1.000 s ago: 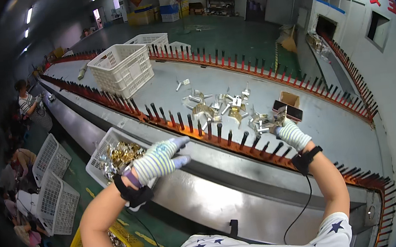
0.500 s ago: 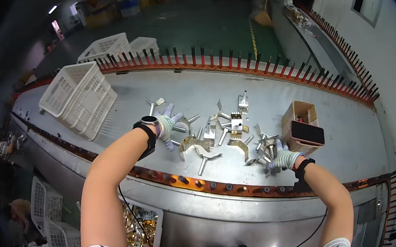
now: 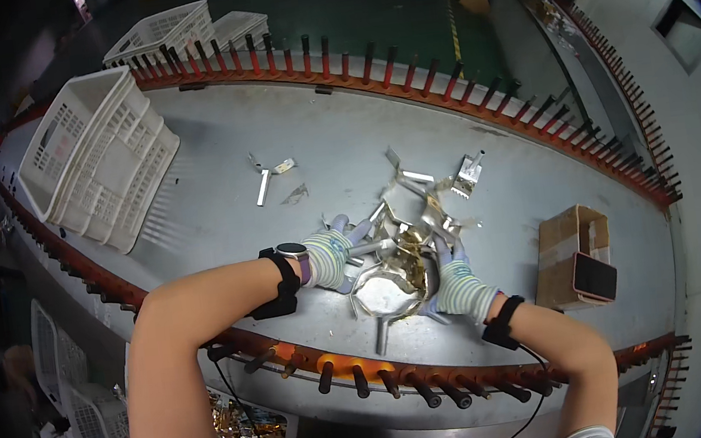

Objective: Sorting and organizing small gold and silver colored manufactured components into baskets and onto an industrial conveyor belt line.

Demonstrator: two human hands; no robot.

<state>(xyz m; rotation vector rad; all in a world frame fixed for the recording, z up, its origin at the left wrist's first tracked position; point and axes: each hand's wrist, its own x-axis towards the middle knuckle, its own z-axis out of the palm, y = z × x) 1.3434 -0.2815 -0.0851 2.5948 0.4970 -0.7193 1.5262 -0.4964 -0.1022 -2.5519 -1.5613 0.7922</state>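
Between my gloved hands lies a heap of shiny bent-metal brackets (image 3: 389, 290), some curved, with short round tubes fixed to them. At the heap's left side, my left hand (image 3: 331, 257) rests against the pieces, its fingers stretched and apart. My right hand (image 3: 458, 283) presses along the right side with extended fingers; its fingertips are partly lost among the metal. Neither hand visibly grips a piece. A silver toothed bracket (image 3: 468, 174) lies beyond the heap at the right. Farther left, a tubed bracket (image 3: 264, 186) lies apart beside a flat scrap (image 3: 296, 194).
A white plastic crate (image 3: 106, 160) stands on the metal table's left. At right is a cardboard box (image 3: 555, 252) with a dark phone (image 3: 595, 278) against it. Upright red-and-black pegs (image 3: 324, 57) line the far edge; dark pegs (image 3: 360, 380) line the near rail.
My hands have come closer together, the left moving right and the right moving left. The scattered brackets between them are now bunched into a tighter heap. The view has shifted.
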